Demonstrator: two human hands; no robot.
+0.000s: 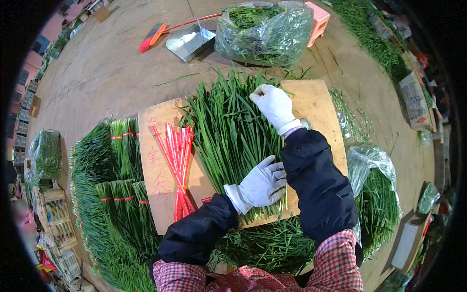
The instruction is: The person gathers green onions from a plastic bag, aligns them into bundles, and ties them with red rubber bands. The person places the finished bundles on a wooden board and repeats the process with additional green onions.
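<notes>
A thick heap of green garlic chives (233, 127) lies on a wooden board (313, 98), with the leaf tips pointing away from me. My left hand (263, 186), in a white glove, rests on the lower stems with its fingers spread. Above the upper right leaves is my right hand (273, 106), also gloved, with thumb and fingertips pinched together; whether a leaf is between them cannot be seen. Red printed tie strips (178, 168) lie crossed in a bundle on the left part of the board, which bears red handwriting. Another red strip (206, 199) shows partly beside my left sleeve.
Tied chive bundles (122, 197) are stacked left of the board. Loose chives (270, 244) lie in front of me, and a bagful (377, 204) stands right. Beyond are a large plastic bag (262, 36), a metal dustpan (189, 42), a broom (153, 36) and a pink stool (319, 22).
</notes>
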